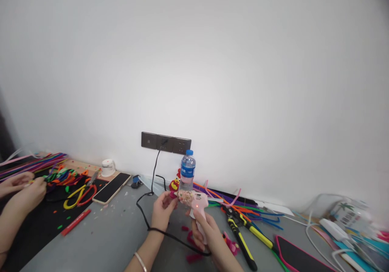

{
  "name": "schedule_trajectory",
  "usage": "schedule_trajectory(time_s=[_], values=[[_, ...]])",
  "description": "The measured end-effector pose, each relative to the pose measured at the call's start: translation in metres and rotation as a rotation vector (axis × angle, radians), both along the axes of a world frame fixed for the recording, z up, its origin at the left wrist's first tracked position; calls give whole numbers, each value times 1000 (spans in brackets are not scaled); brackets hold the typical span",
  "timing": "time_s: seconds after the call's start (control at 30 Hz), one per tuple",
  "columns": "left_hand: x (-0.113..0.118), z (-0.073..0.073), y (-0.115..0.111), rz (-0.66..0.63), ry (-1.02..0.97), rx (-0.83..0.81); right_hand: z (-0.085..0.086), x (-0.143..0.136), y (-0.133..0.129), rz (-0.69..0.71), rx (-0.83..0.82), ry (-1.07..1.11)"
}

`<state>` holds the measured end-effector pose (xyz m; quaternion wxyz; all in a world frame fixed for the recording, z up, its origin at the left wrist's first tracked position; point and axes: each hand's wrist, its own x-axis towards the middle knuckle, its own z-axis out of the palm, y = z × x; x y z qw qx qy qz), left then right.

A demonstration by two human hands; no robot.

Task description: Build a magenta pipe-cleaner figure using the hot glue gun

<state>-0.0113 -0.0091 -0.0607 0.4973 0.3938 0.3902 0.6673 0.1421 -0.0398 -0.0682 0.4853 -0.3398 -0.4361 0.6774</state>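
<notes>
My right hand [203, 227] is wrapped round the handle of a pale pink glue gun [199, 201], whose small red light shows on its side. The gun's front end is covered in a lumpy beige crust and points left. At its nozzle, my left hand [164, 209] pinches a small magenta piece [173, 194], too small to make out fully. A black power cord [176, 236] passes over my left wrist and below my right hand. Behind the gun stand a water bottle [188, 168] with a blue cap and a red and yellow figure [175, 181]. Magenta bits [193, 258] lie below my hands.
Yellow-and-black pliers [241, 239] and colourful pipe cleaners [258, 213] lie to the right, near a pink-edged tablet-like item [299, 256]. Leftward are a phone [112, 188], scissors [80, 195], a red stick [75, 222] and another person's hands [28, 191]. The cord reaches a wall socket [165, 142].
</notes>
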Motion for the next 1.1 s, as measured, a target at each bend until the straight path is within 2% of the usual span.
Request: schedule_trajectory(time_s=[0.37,0.7,1.1], values=[[-1,4,-2,46,29,-6,1,-2,0,10,-1,-22],[-2,-4,2,-19,-66,28,1,-1,1,-3,-17,-1],[-3,-3,0,-30,10,41,17,-2,-4,22,-31,-39]])
